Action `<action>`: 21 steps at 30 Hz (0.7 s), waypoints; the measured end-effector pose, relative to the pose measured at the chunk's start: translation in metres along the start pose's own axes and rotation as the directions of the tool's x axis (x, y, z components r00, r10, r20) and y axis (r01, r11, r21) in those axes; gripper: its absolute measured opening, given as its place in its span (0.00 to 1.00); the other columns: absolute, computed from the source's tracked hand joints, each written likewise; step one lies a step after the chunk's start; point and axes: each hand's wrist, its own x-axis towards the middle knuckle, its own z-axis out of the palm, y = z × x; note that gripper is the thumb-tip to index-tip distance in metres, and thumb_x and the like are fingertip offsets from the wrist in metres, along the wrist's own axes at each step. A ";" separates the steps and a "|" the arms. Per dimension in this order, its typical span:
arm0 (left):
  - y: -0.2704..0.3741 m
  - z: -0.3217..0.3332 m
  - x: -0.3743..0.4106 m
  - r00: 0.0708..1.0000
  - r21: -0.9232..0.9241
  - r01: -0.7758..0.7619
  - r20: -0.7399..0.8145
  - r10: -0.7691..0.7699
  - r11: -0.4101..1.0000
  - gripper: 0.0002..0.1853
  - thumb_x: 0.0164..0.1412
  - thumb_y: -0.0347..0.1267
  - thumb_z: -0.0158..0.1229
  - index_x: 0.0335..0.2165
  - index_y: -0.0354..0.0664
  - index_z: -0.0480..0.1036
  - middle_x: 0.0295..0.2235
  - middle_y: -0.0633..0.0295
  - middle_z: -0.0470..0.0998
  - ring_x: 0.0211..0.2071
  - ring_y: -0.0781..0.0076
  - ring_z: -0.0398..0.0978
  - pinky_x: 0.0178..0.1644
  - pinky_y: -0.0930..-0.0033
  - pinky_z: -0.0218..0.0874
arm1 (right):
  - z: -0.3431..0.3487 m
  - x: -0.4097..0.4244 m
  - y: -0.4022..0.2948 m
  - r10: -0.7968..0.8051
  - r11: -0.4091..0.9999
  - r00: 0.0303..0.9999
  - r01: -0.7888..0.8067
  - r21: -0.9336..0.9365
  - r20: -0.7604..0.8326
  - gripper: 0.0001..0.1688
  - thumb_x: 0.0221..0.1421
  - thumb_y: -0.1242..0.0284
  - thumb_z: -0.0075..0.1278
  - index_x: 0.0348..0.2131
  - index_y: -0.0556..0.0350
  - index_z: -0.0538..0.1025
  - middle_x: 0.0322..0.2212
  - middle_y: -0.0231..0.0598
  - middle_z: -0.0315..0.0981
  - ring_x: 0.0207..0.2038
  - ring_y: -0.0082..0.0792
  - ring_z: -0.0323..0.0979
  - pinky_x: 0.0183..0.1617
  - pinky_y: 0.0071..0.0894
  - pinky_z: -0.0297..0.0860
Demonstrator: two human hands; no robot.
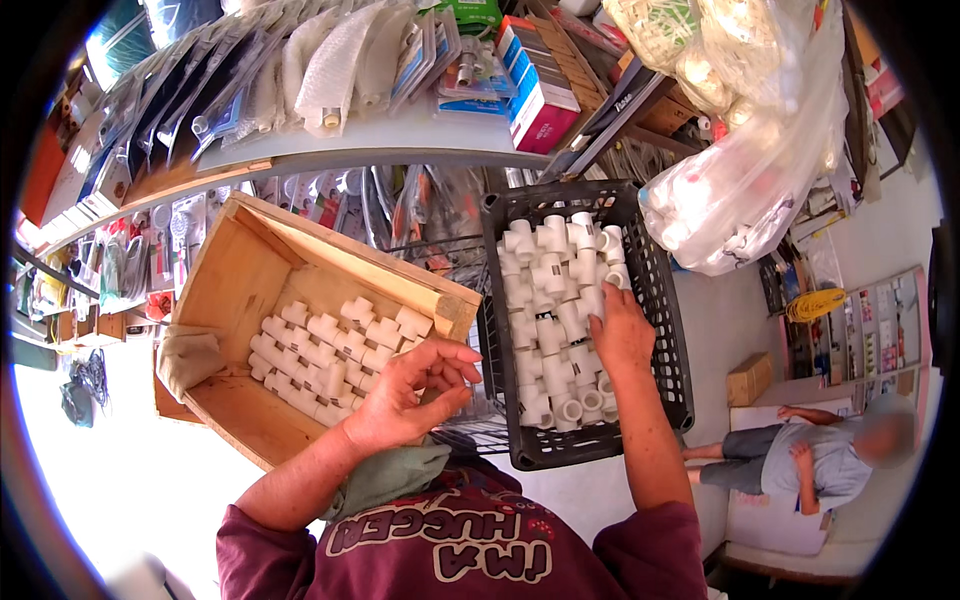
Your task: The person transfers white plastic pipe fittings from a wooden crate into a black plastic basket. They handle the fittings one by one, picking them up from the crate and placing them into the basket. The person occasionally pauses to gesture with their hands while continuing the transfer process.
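Observation:
My right hand (624, 328) reaches into a black plastic crate (671, 330) and touches one of the white plastic tee pipe fittings (551, 277) heaped there; whether it grips that fitting is unclear. Over the near right edge of a wooden box (247, 259) hovers my left hand (420, 390), its fingers curled loosely and parted, with no fitting seen in it. Inside the box, more white tee fittings (300, 360) lie in close rows on the bottom. The box tilts beside the crate, at its left.
A shelf (337, 146) of bagged goods runs across the top. Bulging clear plastic bags (720, 202) hang at the crate's upper right. Cloths (189, 358) drape the wooden box's left corner and near side. A person (810, 457) stands at the far right, near display shelves (881, 330).

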 end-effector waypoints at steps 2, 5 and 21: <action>0.002 0.000 0.000 1.000 0.003 -0.005 0.008 0.005 1.000 0.20 0.60 0.18 0.56 0.51 0.36 0.68 0.39 0.62 0.75 0.36 0.83 0.72 0.42 0.78 0.67 | 0.000 0.002 0.002 0.012 1.000 1.000 -0.012 0.004 0.008 0.30 0.50 0.67 0.61 0.52 0.49 0.70 0.44 0.41 0.71 0.47 0.44 0.73 0.47 0.43 0.72; 0.003 -0.001 0.001 1.000 0.013 0.016 0.018 -0.016 1.000 0.20 0.60 0.17 0.56 0.51 0.36 0.68 0.39 0.62 0.75 0.36 0.83 0.72 0.43 0.78 0.68 | -0.003 0.004 0.001 0.058 0.998 0.996 -0.058 0.005 0.069 0.30 0.51 0.68 0.60 0.53 0.47 0.71 0.46 0.37 0.72 0.49 0.40 0.73 0.49 0.40 0.72; 0.001 -0.004 0.002 0.999 -0.001 0.026 0.031 -0.026 1.000 0.19 0.60 0.17 0.56 0.50 0.35 0.69 0.39 0.63 0.74 0.36 0.84 0.72 0.41 0.79 0.67 | -0.008 0.001 0.035 0.235 0.923 0.971 -0.209 0.323 -0.045 0.12 0.60 0.75 0.47 0.43 0.55 0.78 0.39 0.51 0.77 0.42 0.54 0.75 0.48 0.47 0.70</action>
